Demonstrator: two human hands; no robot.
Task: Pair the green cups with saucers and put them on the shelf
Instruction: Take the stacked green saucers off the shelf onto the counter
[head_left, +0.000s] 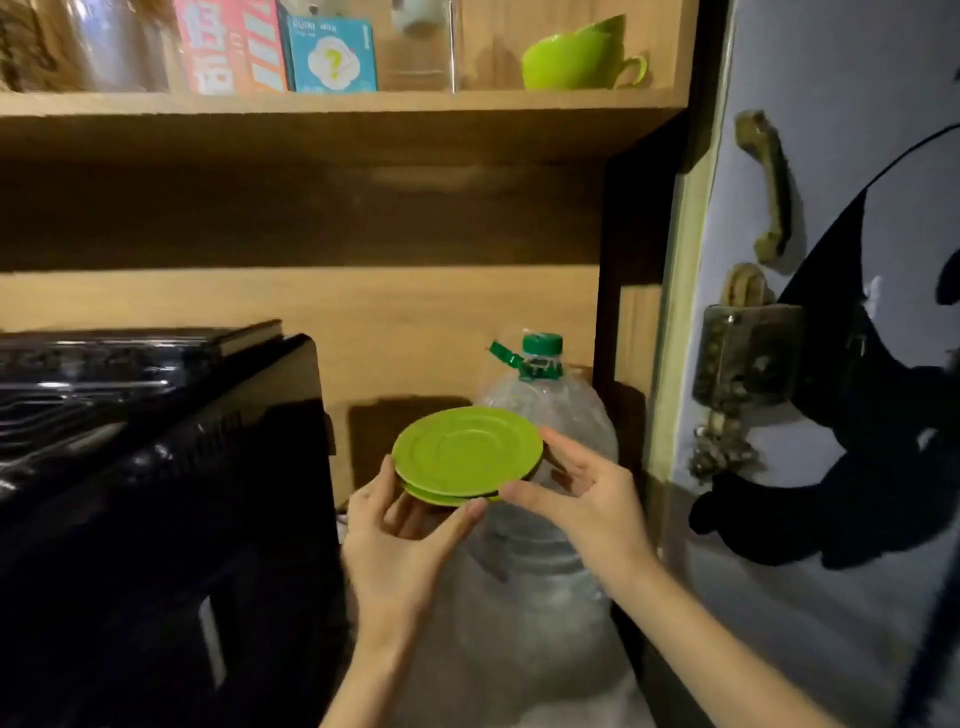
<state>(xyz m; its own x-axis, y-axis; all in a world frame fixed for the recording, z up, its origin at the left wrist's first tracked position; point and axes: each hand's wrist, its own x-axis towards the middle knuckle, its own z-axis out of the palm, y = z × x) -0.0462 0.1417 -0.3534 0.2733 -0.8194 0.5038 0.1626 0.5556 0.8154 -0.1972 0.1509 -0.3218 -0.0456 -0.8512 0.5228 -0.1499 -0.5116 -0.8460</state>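
Two green saucers (465, 452) lie stacked one on the other, held in mid-air in front of a big water bottle. My left hand (400, 530) supports the stack from below and on its left edge. My right hand (576, 493) pinches the right rim of the stack between thumb and fingers. Up on the wooden shelf (337, 104), at its right end, stand two green cups (576, 60) nested one inside the other, handle pointing right.
A large clear water bottle (540, 519) with a green cap stands behind and below the saucers. A black appliance (156, 493) fills the left. On the shelf are boxes (275, 47) and a glass jar (421, 41). A door with a handle (769, 192) is at the right.
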